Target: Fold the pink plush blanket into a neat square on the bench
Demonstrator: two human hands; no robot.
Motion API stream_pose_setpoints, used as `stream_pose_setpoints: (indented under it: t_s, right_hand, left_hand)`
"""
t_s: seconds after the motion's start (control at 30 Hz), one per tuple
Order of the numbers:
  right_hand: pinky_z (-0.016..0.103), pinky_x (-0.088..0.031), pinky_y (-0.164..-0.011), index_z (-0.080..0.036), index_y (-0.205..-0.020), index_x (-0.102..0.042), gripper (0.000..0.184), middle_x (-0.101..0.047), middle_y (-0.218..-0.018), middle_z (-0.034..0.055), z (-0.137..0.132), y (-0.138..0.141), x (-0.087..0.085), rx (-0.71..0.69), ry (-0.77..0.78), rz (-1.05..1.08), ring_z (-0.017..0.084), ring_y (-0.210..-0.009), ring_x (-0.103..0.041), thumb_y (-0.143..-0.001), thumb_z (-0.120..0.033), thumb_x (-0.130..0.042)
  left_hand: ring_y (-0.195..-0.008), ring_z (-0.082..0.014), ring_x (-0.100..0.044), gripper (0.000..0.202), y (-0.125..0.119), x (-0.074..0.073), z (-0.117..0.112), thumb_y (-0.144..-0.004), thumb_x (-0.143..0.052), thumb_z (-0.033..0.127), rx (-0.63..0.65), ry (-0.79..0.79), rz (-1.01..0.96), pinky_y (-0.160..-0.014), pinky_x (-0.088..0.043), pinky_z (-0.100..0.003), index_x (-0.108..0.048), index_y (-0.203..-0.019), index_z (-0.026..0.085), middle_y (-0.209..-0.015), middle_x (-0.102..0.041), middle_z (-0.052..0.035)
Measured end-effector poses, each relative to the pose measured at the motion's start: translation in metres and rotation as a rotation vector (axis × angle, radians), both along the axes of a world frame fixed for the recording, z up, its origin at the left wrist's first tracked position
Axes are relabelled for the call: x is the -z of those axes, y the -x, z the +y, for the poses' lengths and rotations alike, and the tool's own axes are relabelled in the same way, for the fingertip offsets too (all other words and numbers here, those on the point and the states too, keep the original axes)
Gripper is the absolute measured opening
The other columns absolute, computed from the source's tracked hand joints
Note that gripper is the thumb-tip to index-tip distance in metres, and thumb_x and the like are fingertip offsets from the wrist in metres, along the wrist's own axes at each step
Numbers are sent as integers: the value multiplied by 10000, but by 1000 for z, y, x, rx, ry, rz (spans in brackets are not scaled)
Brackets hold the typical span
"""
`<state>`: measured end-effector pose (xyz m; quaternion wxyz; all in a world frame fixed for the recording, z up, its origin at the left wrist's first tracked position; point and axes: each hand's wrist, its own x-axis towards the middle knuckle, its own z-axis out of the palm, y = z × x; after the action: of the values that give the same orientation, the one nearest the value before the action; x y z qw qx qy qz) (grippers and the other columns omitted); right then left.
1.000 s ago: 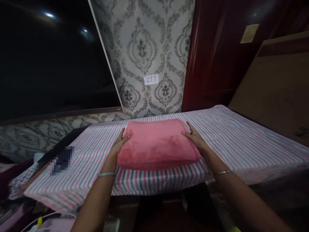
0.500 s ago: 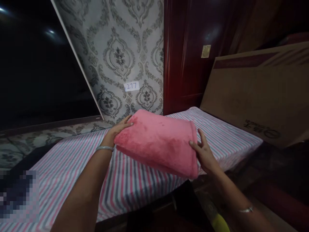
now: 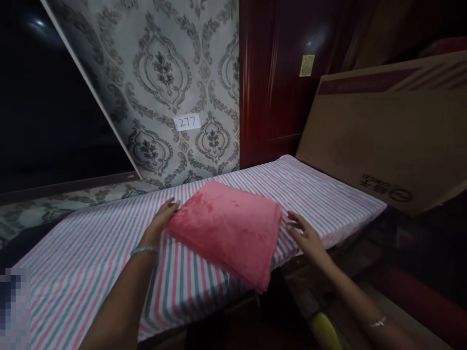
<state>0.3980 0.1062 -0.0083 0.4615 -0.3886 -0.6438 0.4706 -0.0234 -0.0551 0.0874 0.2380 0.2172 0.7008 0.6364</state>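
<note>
- Striped pink-and-grey sheet (image 3: 328,194) covers a mattress, and a folded pink fleece blanket (image 3: 222,233) lies on it, slanted. Its long axis runs from upper left down to lower right of the view, and its nearest corner reaches the mattress's front edge.
- Left hand (image 3: 159,224) sits open at the blanket's left end, its fingers (image 3: 171,205) at or just against the fold; no clench shows.
- Right hand (image 3: 306,236) is open too, fingers spread, just beside the blanket's right edge with a strip of sheet showing between them; it grasps nothing. The left hand is the nearer of the two.
- Thin bangles circle both wrists: left bangle (image 3: 144,250), right bangle (image 3: 377,322).
- Yellow object (image 3: 324,330) sits below the bed, too cut off to identify.
- Cardboard carton panel (image 3: 383,136) leans against a dark red wooden door (image 3: 270,87).
- Damask wallpaper (image 3: 160,63) fills the far wall, with a white label (image 3: 187,122) reading 277.
</note>
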Motion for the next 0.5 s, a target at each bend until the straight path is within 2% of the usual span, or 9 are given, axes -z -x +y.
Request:
stream_pose_setpoints:
  t_s: [0.07,0.13,0.17,0.23,0.3,0.4,0.5]
  right_hand:
    - [480,-568,-928,-266,-1289,-657,609,-652,-1312,136,32,8,-16,-12,-145,-75,304,-1117,-658,-786,-608,-686]
    - [475,-561,-934,-252,-1282,-667,556,-675,-1273,129,61,29,-32,-79,-217,-149,292,-1080,-666,-798,-524,-674]
    - [478,-549,-956,-241,-1293,-665,543,-686,-1256,127,74,43,-39,-112,-228,-198,289,-1076,-666,-803,-474,-667]
    - [472,-519,-1005,-204,-1318,-656,541,-701,-1230,136,95,73,-52,-173,-210,-313,289,-1098,-661,-809,-386,-660]
    - [439,-502,-1029,-150,-1366,-627,560,-697,-1242,159,109,99,-63,-250,-160,-416,284,-1113,-658,-843,-348,-644]
    - [380,-480,-1048,-133,-1328,-648,485,-673,-1307,161,120,126,-77,-370,-108,-513,273,-1150,-641,-902,-363,-621]
    - [342,-493,-1005,-162,-1104,-731,327,-710,-1237,117,124,140,-86,-477,-98,-599,266,-1111,-641,-906,-404,-636]
  left_hand:
    - [-793,-147,-641,380,-8,11,-21,-715,-847,332,-186,-50,64,-672,-505,-241,-666,-1017,191,-925,-689,-13]
    - [-717,-129,-622,353,-26,28,-44,-734,-805,359,-263,-104,25,-617,-485,-230,-643,-1006,201,-863,-662,10]
    - [-663,-129,-616,367,-38,39,-56,-709,-810,358,-266,-133,-48,-591,-483,-235,-636,-992,202,-810,-656,16]
    - [-637,-159,-657,430,-65,58,-78,-641,-851,313,-184,-137,-275,-602,-526,-273,-631,-992,197,-780,-675,-2]
    - [-785,-209,-733,510,-92,70,-93,-623,-863,209,-173,-211,-404,-719,-593,-323,-618,-1071,209,-908,-726,-50]
    - [-1006,-287,-749,419,-121,70,-99,-659,-831,154,-136,-249,-627,-895,-613,-407,-608,-1010,209,-1061,-740,-127]
    - [-1024,-292,-746,269,-134,59,-87,-689,-797,159,-99,-215,-784,-952,-607,-424,-619,-887,198,-1063,-742,-132]
